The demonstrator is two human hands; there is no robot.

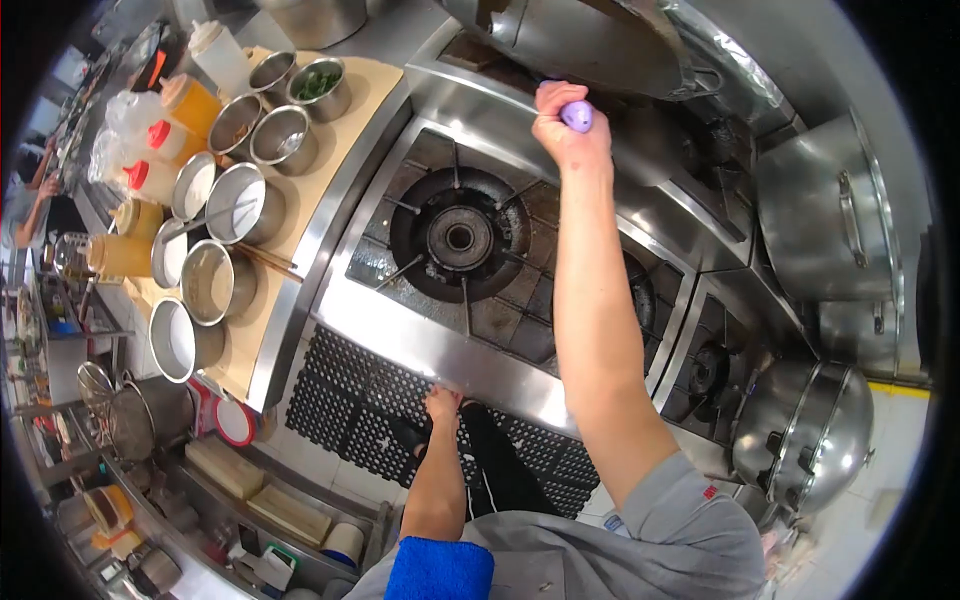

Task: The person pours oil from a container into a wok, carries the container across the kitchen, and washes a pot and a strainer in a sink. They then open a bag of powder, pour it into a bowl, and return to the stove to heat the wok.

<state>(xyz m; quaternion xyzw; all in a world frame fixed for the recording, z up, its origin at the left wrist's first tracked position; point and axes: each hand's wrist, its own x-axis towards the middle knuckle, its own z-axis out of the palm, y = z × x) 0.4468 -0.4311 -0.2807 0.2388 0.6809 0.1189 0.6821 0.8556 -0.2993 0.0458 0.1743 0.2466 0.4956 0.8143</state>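
Note:
My right hand (572, 128) is wrapped around the purple handle (577, 116) of a tool, above the raised back of the stove. The tool's working end cannot be made out. Behind that hand stands a large dark wok (600, 45), tilted up against the back. Below the front edge of the stove (440, 350), my left hand (443, 403) has its fingers curled in; whatever they grip is hidden. A round cast-iron burner (459, 236) lies between the two hands, with a second burner partly behind my right forearm.
To the left, a wooden board (370, 80) carries several steel containers (245, 203) and squeeze bottles (190, 105). Large steel pots (830, 210) and stacked metal bowls (800, 435) stand right. A perforated black mat (350, 385) covers the floor. Another person's arm (40, 195) shows far left.

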